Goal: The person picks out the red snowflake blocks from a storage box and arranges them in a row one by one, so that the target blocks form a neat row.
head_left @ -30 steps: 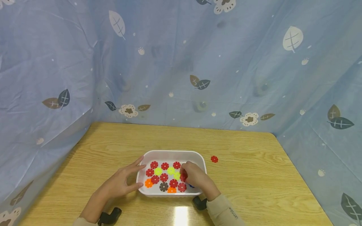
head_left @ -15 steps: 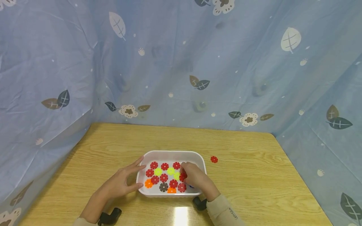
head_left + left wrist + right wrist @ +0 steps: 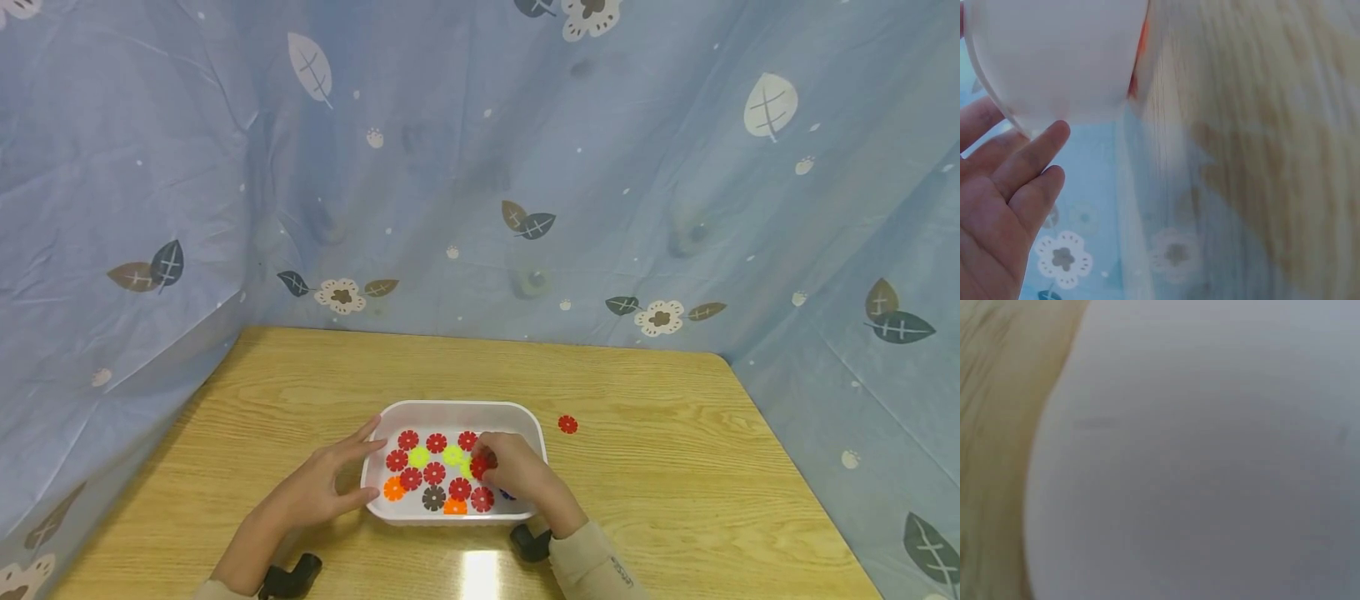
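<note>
In the head view my left hand (image 3: 322, 483) rests on the left end of a white plastic tray (image 3: 450, 407), fingers spread along the rim and thumb at the near corner. The left wrist view shows its fingers (image 3: 1030, 157) against the outer wall. My right hand (image 3: 519, 471) reaches inside the tray's right side and pinches a red notched interlocking disc (image 3: 480, 467). Beneath and around it lie several more discs, among them yellow (image 3: 452, 455), orange (image 3: 394, 488), dark grey (image 3: 433, 498) and a partly hidden blue one (image 3: 507, 494). The tray's blurred white side fills the right wrist view.
One red disc (image 3: 567, 425) lies on the wooden table (image 3: 660, 450), right of the tray. Black wrist devices (image 3: 292, 575) sit below both hands. Blue patterned cloth (image 3: 450, 167) hangs behind and along both sides of the table.
My right hand has shifted slightly to the left with the red disc between its fingers, showing more of that disc. The left hand and tray stay in place.
</note>
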A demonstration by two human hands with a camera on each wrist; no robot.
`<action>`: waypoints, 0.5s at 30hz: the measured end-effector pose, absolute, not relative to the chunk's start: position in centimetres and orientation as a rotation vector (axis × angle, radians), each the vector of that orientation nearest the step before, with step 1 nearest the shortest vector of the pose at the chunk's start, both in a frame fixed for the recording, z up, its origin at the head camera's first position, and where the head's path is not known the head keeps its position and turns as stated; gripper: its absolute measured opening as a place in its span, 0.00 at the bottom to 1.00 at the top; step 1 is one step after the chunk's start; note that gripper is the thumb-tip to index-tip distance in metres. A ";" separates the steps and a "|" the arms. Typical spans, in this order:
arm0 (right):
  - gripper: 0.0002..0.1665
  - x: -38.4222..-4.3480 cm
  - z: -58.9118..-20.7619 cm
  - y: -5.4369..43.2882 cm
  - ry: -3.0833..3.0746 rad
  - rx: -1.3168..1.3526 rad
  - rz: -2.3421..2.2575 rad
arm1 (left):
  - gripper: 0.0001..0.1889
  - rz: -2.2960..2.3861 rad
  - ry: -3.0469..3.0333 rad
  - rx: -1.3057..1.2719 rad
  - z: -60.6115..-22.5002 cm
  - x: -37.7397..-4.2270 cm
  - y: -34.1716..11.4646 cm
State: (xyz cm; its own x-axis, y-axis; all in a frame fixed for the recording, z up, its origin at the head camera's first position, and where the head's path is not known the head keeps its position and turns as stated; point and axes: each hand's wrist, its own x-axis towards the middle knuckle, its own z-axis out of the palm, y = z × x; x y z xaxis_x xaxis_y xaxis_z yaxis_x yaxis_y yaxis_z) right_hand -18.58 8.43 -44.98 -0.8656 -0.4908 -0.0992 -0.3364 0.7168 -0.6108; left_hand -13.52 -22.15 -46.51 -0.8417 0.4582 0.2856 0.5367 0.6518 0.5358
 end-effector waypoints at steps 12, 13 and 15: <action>0.17 -19.1 -44.9 9.5 2.437 -0.820 -1.301 | 0.31 -0.959 -2.753 -0.808 -46.4 -13.5 -22.2; 0.17 -19.0 -44.8 9.7 2.402 -0.814 -1.347 | 0.31 -0.954 -2.752 -0.811 -46.4 -13.5 -22.2; 0.18 -19.0 -44.6 10.0 2.348 -0.806 -1.419 | 0.31 -0.945 -2.748 -0.814 -46.4 -13.5 -22.2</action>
